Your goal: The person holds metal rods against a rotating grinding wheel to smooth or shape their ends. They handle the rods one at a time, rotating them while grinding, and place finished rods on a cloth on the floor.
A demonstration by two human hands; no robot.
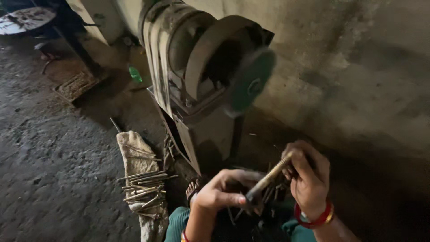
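Note:
A thin metal rod (268, 177) slants between my two hands, low in the frame. My left hand (224, 190) grips its lower dark end. My right hand (309, 177), with red bangles at the wrist, pinches the upper brass-coloured end. Just above them a green grinding wheel (251, 80) spins on a belt-driven grinder (192, 67); the rod is apart from the wheel. Below my hands lies a dim heap of similar rods (268, 197), partly hidden.
Several finished rods (145, 188) lie on a dirty cloth (134, 154) on the dark floor at left. A stained concrete wall (358, 67) stands behind the grinder. A round stand (27, 20) and a metal grate (76, 85) are at far left.

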